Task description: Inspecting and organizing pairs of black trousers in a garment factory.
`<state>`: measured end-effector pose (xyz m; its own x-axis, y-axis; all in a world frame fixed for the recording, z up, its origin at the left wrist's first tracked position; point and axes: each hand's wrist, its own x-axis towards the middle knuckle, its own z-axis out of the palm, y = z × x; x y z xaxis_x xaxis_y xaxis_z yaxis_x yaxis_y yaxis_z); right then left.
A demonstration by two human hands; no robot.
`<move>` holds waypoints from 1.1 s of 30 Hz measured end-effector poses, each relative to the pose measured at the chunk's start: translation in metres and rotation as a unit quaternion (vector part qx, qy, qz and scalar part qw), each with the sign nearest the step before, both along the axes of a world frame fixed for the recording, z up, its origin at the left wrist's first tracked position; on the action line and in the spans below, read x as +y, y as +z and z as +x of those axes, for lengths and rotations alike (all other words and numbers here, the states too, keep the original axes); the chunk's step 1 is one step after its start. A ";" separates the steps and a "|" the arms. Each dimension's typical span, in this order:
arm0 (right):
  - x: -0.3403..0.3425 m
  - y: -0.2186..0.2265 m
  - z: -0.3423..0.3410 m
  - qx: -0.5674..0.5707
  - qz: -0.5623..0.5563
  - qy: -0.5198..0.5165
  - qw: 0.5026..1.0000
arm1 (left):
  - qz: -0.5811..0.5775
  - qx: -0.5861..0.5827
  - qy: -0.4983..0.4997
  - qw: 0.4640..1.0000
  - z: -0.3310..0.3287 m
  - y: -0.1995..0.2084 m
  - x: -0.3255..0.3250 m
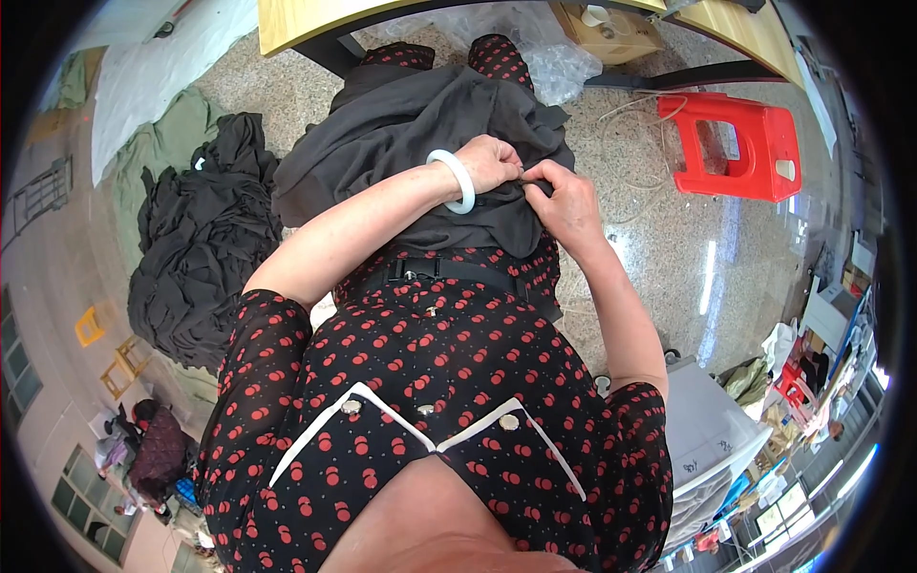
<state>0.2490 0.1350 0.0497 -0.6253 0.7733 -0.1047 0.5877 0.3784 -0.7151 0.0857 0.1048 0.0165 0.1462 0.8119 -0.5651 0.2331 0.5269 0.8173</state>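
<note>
A dark grey cloth garment (411, 124) lies spread across my lap. Both hands meet over its right part, fingertips almost touching. My left hand (485, 162), below a pale bangle (457, 181), is closed with its fingertips pinching the cloth. Beside it my right hand (565, 205) is closed too, thumb and forefinger pressed together on a fold of the same cloth. Whether anything small sits between the fingertips cannot be made out.
To the left, a big heap of dark cloth (196, 248) lies on green fabric (143, 143). A red plastic stool (778, 143) lies on its side at the right. Ahead stand a wooden-topped table (287, 24), a cardboard box (621, 40) and clear plastic wrap (559, 67).
</note>
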 end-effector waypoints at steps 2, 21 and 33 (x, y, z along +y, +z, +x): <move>-0.001 0.003 -0.002 -0.010 0.024 0.012 1.000 | 0.005 0.008 -0.004 1.000 -0.001 -0.001 0.000; -0.005 0.005 -0.002 -0.060 0.099 0.048 0.992 | 0.206 0.206 -0.038 0.956 0.018 0.017 -0.020; -0.016 0.000 -0.001 -0.086 0.099 0.042 0.991 | 0.255 0.215 0.001 0.943 0.021 0.009 -0.027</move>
